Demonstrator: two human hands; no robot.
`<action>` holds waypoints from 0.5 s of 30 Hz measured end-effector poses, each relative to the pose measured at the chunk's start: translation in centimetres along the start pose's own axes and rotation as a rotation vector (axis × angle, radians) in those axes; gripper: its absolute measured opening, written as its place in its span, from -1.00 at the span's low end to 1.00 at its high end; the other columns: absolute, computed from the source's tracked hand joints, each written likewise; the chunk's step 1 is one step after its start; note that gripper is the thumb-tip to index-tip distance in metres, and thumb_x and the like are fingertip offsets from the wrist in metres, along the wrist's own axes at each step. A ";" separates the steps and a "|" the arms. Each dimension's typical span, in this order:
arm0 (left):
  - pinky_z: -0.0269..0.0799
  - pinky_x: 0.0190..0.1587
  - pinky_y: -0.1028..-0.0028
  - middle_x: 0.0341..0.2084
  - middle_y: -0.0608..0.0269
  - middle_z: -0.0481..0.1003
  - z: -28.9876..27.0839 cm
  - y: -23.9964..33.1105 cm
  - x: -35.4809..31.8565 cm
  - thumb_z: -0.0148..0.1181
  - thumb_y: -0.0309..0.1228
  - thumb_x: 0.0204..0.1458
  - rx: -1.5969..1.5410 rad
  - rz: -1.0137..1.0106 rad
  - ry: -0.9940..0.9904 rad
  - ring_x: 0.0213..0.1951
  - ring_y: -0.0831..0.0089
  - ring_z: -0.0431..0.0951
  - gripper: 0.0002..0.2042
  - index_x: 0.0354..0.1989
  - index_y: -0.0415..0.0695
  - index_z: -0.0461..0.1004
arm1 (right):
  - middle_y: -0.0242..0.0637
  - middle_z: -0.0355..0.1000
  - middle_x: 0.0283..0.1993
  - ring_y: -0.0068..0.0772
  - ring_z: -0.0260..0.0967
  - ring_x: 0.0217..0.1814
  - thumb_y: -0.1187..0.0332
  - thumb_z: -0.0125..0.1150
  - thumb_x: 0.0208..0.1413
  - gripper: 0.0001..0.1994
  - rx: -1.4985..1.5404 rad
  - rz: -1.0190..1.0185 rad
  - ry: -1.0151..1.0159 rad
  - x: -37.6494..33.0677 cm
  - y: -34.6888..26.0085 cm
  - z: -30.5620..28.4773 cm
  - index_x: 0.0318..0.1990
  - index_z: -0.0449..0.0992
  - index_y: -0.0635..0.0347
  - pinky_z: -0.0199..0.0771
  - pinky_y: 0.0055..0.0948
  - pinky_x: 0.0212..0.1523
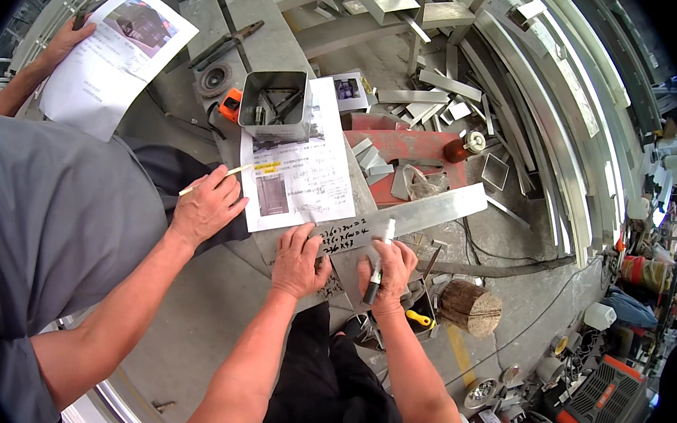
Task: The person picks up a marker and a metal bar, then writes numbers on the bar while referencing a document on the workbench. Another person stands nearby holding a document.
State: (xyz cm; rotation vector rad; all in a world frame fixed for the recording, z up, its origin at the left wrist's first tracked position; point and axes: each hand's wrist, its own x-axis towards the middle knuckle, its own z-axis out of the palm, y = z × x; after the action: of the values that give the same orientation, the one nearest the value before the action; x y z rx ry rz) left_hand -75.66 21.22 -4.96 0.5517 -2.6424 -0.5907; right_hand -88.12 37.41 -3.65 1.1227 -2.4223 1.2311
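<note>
A flat silver metal bar [435,210] with black handwriting lies slanted across the bench in front of me. My left hand [299,263] curls over the bar's left end, its fingers bent and the thumb at the near edge. My right hand [388,271] grips a white marker pen [389,230], its black end pointing toward me, at the bar's near edge. Beyond my left hand lies a printed sheet [329,182] with pictures, a yellow-highlighted line and handwriting. At my left, a co-worker's hand [204,204] holds a thin pencil [233,170] over this sheet.
The co-worker's other hand [63,44] holds up another printed sheet [109,71]. A square metal tin [273,129] of tools stands beside an orange tape measure [230,105]. Metal offcuts [437,99], a red-brown bottle [458,148] and a log [468,307] lie to the right.
</note>
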 end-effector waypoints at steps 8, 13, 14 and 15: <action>0.25 0.27 0.05 0.21 0.00 0.36 0.4 0.4 -0.2 0.33 -0.35 -0.15 -0.016 -0.009 -0.017 0.18 -0.04 0.35 -0.55 -0.02 -0.15 0.42 | -0.13 0.50 -0.24 -0.02 0.44 -0.25 0.38 0.31 -0.01 -0.64 0.446 0.136 -0.178 5.7 0.6 2.6 0.00 0.54 0.18 0.50 -0.17 -0.16; 0.26 0.27 0.11 0.38 0.10 0.30 0.2 0.1 0.0 0.31 -0.28 -0.14 0.033 -0.020 -0.058 0.20 0.09 0.35 -0.60 -0.09 -0.16 0.49 | -0.13 0.46 -0.28 0.01 0.45 -0.26 0.37 0.28 0.00 -0.74 0.470 0.293 -0.183 4.6 1.6 3.7 -0.11 0.51 0.15 0.51 -0.16 -0.20; 0.26 0.27 0.12 0.40 0.10 0.29 0.3 0.0 0.0 0.31 -0.28 -0.14 0.037 -0.016 -0.059 0.19 0.10 0.35 -0.60 -0.09 -0.16 0.49 | -0.13 0.45 -0.28 0.01 0.45 -0.26 0.38 0.28 0.00 -0.74 0.456 0.272 -0.174 4.7 1.5 3.7 -0.13 0.51 0.15 0.51 -0.16 -0.20; 0.26 0.27 0.12 0.40 0.10 0.30 0.3 0.0 -0.1 0.30 -0.28 -0.14 0.041 -0.017 -0.062 0.19 0.10 0.35 -0.60 -0.10 -0.16 0.49 | -0.14 0.45 -0.29 0.02 0.45 -0.26 0.38 0.27 -0.01 -0.75 0.441 0.250 -0.165 4.8 1.4 3.8 -0.14 0.51 0.15 0.50 -0.15 -0.20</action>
State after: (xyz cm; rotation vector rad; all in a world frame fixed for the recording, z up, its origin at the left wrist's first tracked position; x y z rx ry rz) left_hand -75.69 21.32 -5.24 0.5767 -2.7158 -0.5690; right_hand -91.91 32.45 -4.59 1.0808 -2.5436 1.8932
